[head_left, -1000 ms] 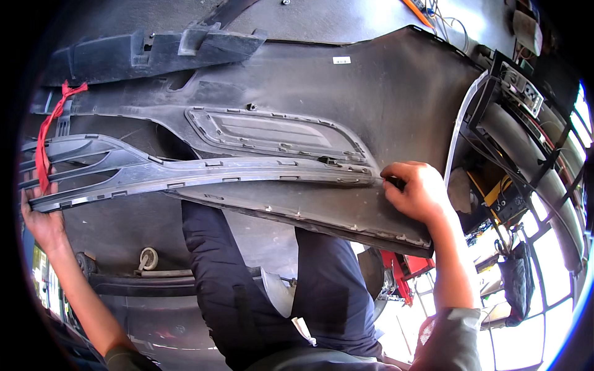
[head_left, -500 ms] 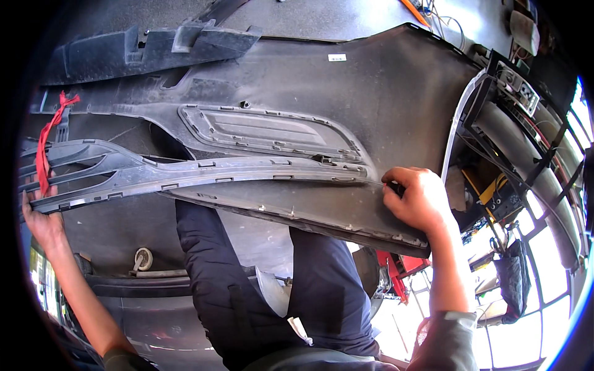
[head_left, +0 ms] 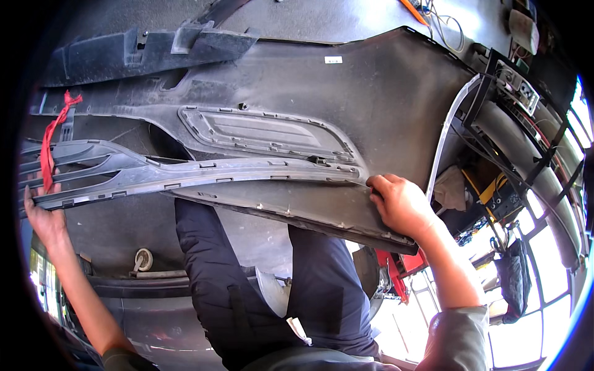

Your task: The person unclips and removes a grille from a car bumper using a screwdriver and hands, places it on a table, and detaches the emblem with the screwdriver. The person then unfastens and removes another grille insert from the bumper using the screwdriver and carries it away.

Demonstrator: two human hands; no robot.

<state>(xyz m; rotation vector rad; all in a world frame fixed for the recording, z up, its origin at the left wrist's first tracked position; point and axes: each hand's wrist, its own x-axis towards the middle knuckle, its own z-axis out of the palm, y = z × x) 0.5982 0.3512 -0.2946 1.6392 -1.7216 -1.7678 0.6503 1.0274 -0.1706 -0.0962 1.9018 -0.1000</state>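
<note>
A large dark car bumper cover (head_left: 405, 117) lies with its inner side up in front of my legs. Across it runs a long grey grille trim (head_left: 204, 176), with slats at the left and a row of clip slots, tapering to a thin tip at the right. My left hand (head_left: 48, 219) is closed around the trim's slatted left end, beside a knotted red cloth strip (head_left: 47, 154). My right hand (head_left: 401, 203) pinches the thin right tip, fingers curled and thumb partly hidden. Behind the trim, a slatted insert (head_left: 266, 133) sits in the bumper.
A long black plastic panel (head_left: 93, 57) lies at the far left. My knees (head_left: 322, 266) are close below the bumper's near edge. A caster wheel (head_left: 143, 260) is at the lower left. An equipment rack (head_left: 516, 89) stands at the right, and an orange cable (head_left: 413, 11) lies beyond.
My right hand has moved a little left and its forearm has swung outward. The bumper's right end and the trim's tip have shifted slightly left. My left hand has edged right.
</note>
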